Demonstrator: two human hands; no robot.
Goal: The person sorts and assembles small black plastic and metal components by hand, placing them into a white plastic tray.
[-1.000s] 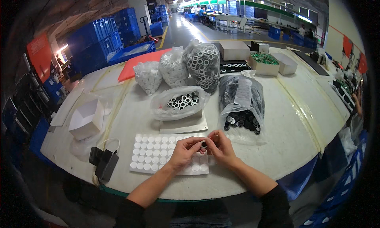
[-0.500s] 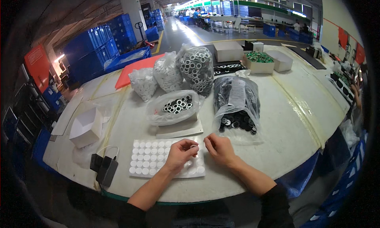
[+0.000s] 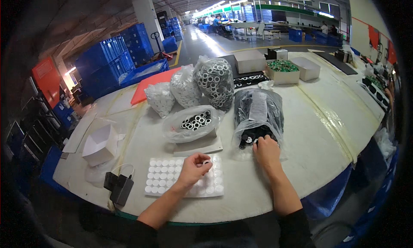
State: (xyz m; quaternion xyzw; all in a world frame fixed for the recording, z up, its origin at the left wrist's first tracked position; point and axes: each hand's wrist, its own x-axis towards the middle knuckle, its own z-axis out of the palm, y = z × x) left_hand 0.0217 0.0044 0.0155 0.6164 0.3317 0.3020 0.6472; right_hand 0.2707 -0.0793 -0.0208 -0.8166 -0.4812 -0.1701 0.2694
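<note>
Above a white tray (image 3: 185, 196) with rows of round white caps (image 3: 161, 176), my left hand (image 3: 193, 168) pinches a small white ring (image 3: 207, 162) with a dark centre. My right hand (image 3: 267, 152) is at the mouth of a clear plastic bag (image 3: 239, 138) of black round parts (image 3: 246, 140). Its fingers are curled down among these parts, and the fingertips are hidden. Behind the tray, an open plastic bag (image 3: 170, 127) contains black-and-white rings (image 3: 197, 120).
Filled bags, including a tall bag of rings (image 3: 214, 82), stand farther back. A box of green parts (image 3: 282, 71) sits at the back right, beside an open white box (image 3: 306, 70). To the left are another white box (image 3: 101, 147) and a black power adapter (image 3: 121, 191) with a cable.
My right hand has gone from beside the left hand over the tray to the bag of black parts, forward and right. The left hand stays over the tray. The view has shifted slightly.
</note>
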